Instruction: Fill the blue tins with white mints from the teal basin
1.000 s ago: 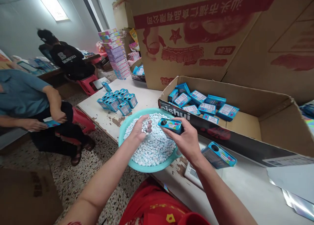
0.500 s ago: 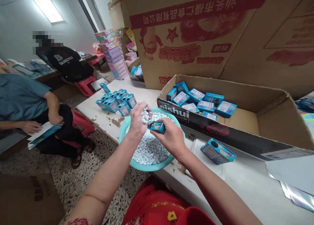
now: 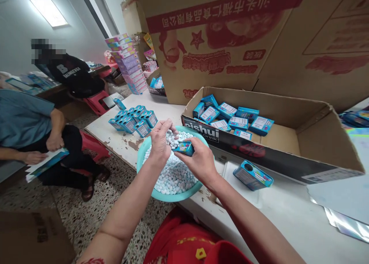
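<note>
My left hand (image 3: pixel 160 141) is cupped around a handful of small white candies, held right against a small blue tin (image 3: pixel 183 147). My right hand (image 3: pixel 198 161) grips that tin over a teal bowl (image 3: pixel 167 195) full of the same white candies (image 3: pixel 173 175). Another blue tin (image 3: pixel 253 175) lies on the table to the right of my right hand. A low cardboard box (image 3: pixel 317 148) behind my hands holds several blue tins (image 3: pixel 230 118). More blue tins (image 3: pixel 133 120) stand grouped on the table left of the bowl.
A large printed carton (image 3: pixel 219 41) rises behind the low box. A seated person in a blue shirt (image 3: pixel 20 122) holds a card at left, and another person in black (image 3: pixel 72 75) sits farther back. Stacked colourful boxes (image 3: pixel 127 60) stand at the table's far end.
My left hand lifted a handful of candies out of the bowl and brought it against the tin. My right hand drew the tin in toward it, over the bowl.
</note>
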Action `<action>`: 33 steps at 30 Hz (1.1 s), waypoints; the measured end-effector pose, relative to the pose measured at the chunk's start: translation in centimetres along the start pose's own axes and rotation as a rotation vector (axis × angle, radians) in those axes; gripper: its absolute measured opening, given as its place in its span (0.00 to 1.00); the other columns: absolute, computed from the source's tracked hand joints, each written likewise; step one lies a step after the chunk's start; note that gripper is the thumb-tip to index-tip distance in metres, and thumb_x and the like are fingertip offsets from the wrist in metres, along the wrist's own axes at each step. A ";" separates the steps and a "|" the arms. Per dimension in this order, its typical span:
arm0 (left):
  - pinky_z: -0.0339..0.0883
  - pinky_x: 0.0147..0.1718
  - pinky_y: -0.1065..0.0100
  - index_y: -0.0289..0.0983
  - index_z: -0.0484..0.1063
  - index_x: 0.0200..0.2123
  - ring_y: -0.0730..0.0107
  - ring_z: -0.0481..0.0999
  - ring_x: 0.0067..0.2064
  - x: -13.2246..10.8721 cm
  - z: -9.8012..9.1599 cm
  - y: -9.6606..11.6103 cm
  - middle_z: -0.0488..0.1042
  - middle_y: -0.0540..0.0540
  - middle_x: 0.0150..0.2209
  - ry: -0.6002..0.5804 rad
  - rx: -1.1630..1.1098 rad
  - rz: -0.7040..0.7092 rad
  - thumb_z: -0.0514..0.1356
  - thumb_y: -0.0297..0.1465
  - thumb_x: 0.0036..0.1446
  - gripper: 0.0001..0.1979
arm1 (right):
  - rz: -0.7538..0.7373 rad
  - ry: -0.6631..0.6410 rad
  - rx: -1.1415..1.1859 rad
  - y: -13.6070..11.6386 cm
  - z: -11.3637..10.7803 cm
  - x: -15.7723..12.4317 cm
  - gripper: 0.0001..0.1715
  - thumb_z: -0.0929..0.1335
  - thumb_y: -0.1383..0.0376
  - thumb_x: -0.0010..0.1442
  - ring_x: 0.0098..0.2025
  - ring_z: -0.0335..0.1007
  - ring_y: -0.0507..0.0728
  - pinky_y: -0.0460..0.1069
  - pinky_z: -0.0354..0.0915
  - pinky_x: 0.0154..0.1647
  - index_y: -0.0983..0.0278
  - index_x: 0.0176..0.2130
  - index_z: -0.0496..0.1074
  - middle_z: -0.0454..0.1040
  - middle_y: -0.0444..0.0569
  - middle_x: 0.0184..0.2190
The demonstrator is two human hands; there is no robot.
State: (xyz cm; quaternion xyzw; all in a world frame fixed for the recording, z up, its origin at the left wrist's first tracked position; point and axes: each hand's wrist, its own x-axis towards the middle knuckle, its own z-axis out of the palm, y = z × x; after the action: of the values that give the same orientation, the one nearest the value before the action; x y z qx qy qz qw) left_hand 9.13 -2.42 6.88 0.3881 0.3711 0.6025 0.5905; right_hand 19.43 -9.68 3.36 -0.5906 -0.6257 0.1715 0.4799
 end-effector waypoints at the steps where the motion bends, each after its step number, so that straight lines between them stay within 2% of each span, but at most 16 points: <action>1: 0.63 0.20 0.75 0.36 0.65 0.25 0.77 0.68 0.23 0.0 0.0 0.0 0.67 0.53 0.22 0.008 0.005 0.006 0.68 0.37 0.41 0.16 | -0.002 -0.003 0.000 0.0 0.0 0.0 0.19 0.77 0.64 0.50 0.41 0.72 0.60 0.51 0.63 0.38 0.61 0.40 0.70 0.75 0.46 0.38; 13: 0.60 0.18 0.76 0.35 0.65 0.23 0.79 0.65 0.21 0.6 0.2 -0.8 0.66 0.53 0.21 0.059 0.065 -0.037 0.69 0.35 0.38 0.16 | 0.022 -0.005 0.040 0.8 0.3 0.7 0.18 0.77 0.63 0.49 0.39 0.72 0.59 0.50 0.63 0.37 0.60 0.39 0.70 0.75 0.46 0.38; 19: 0.56 0.16 0.78 0.35 0.65 0.24 0.81 0.63 0.20 0.5 0.4 -0.1 0.66 0.53 0.21 0.014 0.061 0.010 0.69 0.34 0.40 0.15 | -0.010 0.001 0.052 0.3 0.1 1.0 0.20 0.77 0.66 0.49 0.39 0.71 0.59 0.50 0.63 0.38 0.62 0.39 0.70 0.74 0.46 0.38; 26: 0.50 0.12 0.78 0.35 0.66 0.24 0.82 0.60 0.16 0.2 0.7 0.4 0.67 0.54 0.20 -0.021 0.183 0.110 0.70 0.36 0.41 0.16 | -0.049 -0.026 0.049 0.1 0.3 1.0 0.22 0.78 0.64 0.48 0.40 0.70 0.59 0.51 0.63 0.39 0.63 0.41 0.70 0.74 0.48 0.37; 30: 0.46 0.11 0.78 0.35 0.66 0.23 0.83 0.58 0.15 0.5 0.5 0.1 0.65 0.54 0.18 -0.068 0.223 0.016 0.70 0.36 0.39 0.16 | -0.006 -0.074 0.101 0.9 0.4 0.6 0.22 0.78 0.66 0.46 0.40 0.70 0.59 0.51 0.63 0.39 0.63 0.40 0.70 0.74 0.46 0.37; 33: 0.47 0.11 0.79 0.36 0.66 0.24 0.84 0.58 0.16 0.2 0.6 0.4 0.65 0.55 0.19 -0.065 0.160 0.009 0.70 0.35 0.40 0.15 | -0.021 -0.034 0.177 0.8 0.1 0.4 0.22 0.78 0.66 0.47 0.41 0.70 0.58 0.50 0.63 0.40 0.62 0.41 0.70 0.74 0.45 0.37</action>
State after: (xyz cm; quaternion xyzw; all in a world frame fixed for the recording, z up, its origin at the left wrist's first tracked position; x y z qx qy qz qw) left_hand 9.52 -2.22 7.46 0.4552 0.3969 0.5607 0.5665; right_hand 19.88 -9.10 2.83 -0.5363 -0.6224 0.2308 0.5213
